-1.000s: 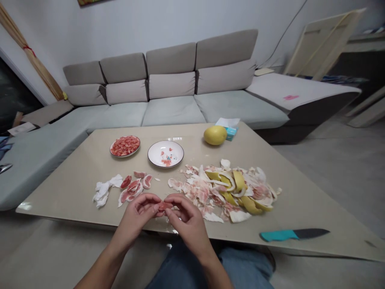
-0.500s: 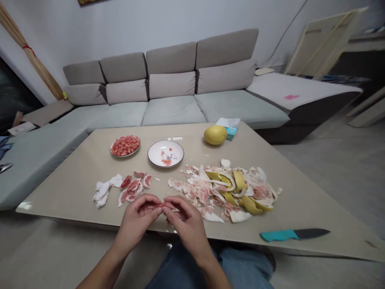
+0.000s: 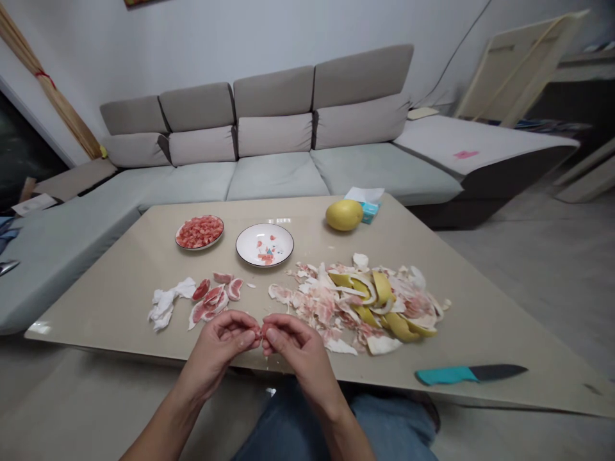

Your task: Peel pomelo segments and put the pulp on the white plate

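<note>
Close together over the table's near edge, my left hand (image 3: 221, 344) and my right hand (image 3: 298, 346) each pinch a small piece of red pomelo flesh (image 3: 264, 331), mostly hidden by the fingers. Beyond my left hand lie several pomelo segments (image 3: 214, 299) with pale membrane on them. A white plate (image 3: 247, 241) farther back holds a few red bits. The plate (image 3: 178, 242) to its left is heaped with red pomelo flesh (image 3: 200, 231). Right of my hands spreads a pile of membrane (image 3: 319, 304) and yellow rind (image 3: 383, 288).
A knife (image 3: 446, 375) with a teal handle lies near the table's front right edge, blade pointing right. A whole yellow pomelo (image 3: 344, 215) stands at the back by a tissue box (image 3: 369, 212). Crumpled tissue (image 3: 163, 310) lies at left. Behind the table is a sofa (image 3: 273, 176).
My thumbs and fingertips have shifted on the pomelo flesh, with both thumbs now lying flatter and a narrow gap between the fingertips. Things on the table have stayed put.
</note>
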A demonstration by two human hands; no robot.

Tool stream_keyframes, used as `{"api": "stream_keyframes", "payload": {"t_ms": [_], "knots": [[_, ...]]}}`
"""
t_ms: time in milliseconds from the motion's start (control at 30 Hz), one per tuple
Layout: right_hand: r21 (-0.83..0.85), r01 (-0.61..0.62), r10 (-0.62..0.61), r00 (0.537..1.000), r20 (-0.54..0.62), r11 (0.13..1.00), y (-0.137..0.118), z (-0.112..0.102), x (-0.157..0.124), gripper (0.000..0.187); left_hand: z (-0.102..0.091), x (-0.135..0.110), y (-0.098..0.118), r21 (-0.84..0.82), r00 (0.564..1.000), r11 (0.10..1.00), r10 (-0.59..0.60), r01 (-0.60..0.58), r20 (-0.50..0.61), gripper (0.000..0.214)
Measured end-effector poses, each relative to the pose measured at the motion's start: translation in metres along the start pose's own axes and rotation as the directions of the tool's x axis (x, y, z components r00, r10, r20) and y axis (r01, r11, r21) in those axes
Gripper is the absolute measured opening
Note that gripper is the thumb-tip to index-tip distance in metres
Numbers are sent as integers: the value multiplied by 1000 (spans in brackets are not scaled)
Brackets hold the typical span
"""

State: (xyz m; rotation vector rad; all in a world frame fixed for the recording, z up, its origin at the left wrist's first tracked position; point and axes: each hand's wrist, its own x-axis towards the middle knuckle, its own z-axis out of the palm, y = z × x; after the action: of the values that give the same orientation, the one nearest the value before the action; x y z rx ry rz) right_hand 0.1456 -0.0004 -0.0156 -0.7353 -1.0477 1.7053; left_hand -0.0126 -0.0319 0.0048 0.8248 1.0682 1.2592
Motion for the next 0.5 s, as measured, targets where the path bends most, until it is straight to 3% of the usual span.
{"api": "stream_keyframes", "payload": {"t_ms": [267,500], "knots": [[20,-39,37,997,73,999,2,-4,1,25,0,0,3,-56,999,998,-38,39,2,18],[69,-70,62,991,119,995,7,-5,2,27,-2,0,6,59,996,996,68,-65,-54,18]]}}
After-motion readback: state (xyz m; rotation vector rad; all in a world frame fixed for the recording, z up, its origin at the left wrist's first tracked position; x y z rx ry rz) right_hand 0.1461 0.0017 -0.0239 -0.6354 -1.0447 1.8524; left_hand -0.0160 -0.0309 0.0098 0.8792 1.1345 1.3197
